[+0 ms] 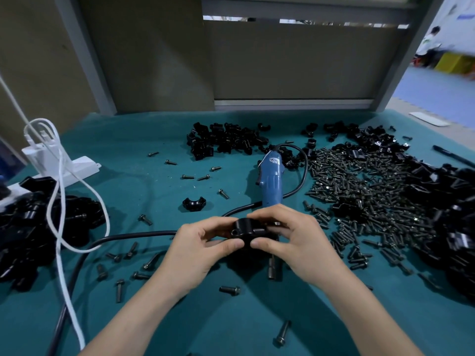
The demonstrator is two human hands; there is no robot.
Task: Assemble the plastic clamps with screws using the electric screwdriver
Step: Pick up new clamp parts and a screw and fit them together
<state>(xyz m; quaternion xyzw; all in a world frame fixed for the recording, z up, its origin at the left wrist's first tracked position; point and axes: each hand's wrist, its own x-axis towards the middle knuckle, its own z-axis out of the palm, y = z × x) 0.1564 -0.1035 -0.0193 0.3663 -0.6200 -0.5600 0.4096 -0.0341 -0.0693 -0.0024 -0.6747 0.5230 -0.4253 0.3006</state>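
Just above the green table (pixel 144 191), near its front middle, a black plastic clamp (pixel 244 231) is pinched between both hands: the left hand (pixel 198 250) and the right hand (pixel 295 240) each curl thumb and fingers round it. Just behind them lies the blue electric screwdriver (pixel 271 181); its white label is too blurred to read. A heap of screws (pixel 359 186) spreads to the right, a pile of clamps (pixel 223 140) sits farther back, and a white power strip (pixel 64 165) lies at the left.

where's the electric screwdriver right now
Head view, centre: the electric screwdriver lies on the table just beyond the left hand and right hand gripping a clamp, left of the screw pile.
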